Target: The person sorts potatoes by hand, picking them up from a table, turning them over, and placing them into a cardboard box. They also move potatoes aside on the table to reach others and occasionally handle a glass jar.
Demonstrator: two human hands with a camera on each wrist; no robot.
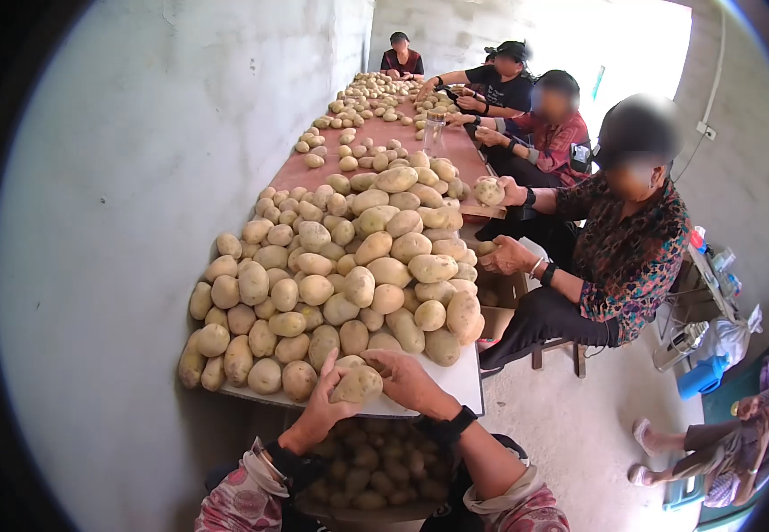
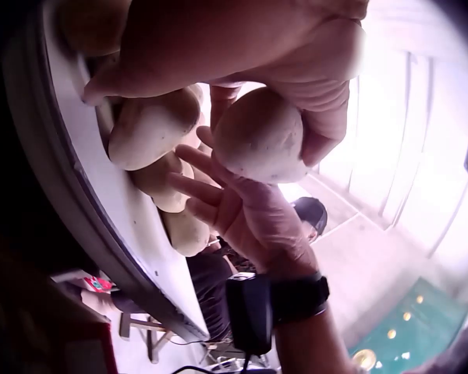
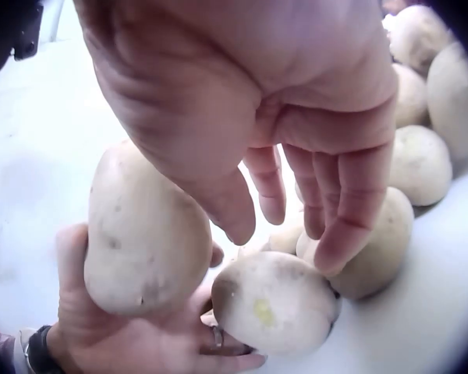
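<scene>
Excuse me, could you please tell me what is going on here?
A person at the near end of a table holds a potato in the left hand, with the right hand beside it, fingers relaxed. A large heap of potatoes lies in front of them, and more potatoes sit below the table's edge. Other people are along the table; the nearest, in a patterned top, is also holding a potato.

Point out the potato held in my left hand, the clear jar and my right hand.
Held potato (image 1: 358, 384), head view: near its middle.
Clear jar (image 1: 434, 137), head view: its side.
Right hand (image 1: 413, 383), head view: its middle.
</scene>
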